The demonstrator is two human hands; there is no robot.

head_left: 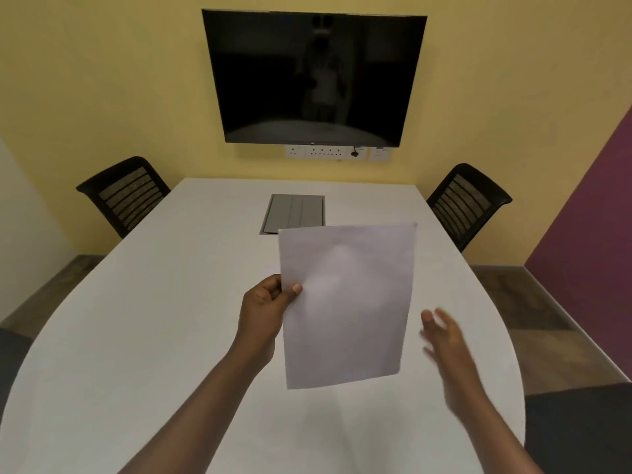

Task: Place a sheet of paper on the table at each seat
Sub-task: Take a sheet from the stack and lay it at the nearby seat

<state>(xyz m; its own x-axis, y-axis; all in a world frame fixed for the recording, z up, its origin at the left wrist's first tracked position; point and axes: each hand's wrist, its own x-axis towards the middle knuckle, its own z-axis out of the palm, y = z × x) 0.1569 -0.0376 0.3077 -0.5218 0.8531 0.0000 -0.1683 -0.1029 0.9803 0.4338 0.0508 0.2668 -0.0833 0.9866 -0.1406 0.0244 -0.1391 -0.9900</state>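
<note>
My left hand (263, 307) pinches the left edge of white paper (349, 302), held upright above the middle of the white table (154, 319); whether it is one sheet or more I cannot tell. My right hand (448, 340) hovers just right of the paper, blurred, fingers spread, touching nothing. A black mesh chair (126, 193) stands at the table's far left and another black mesh chair (468, 203) at the far right. No paper lies on the tabletop in view.
A grey cable hatch (294, 213) is set into the table's far middle. A dark wall screen (314, 77) hangs above a row of sockets (337, 152). Dark seat edges show at the near left (10, 357) and near right (581, 429).
</note>
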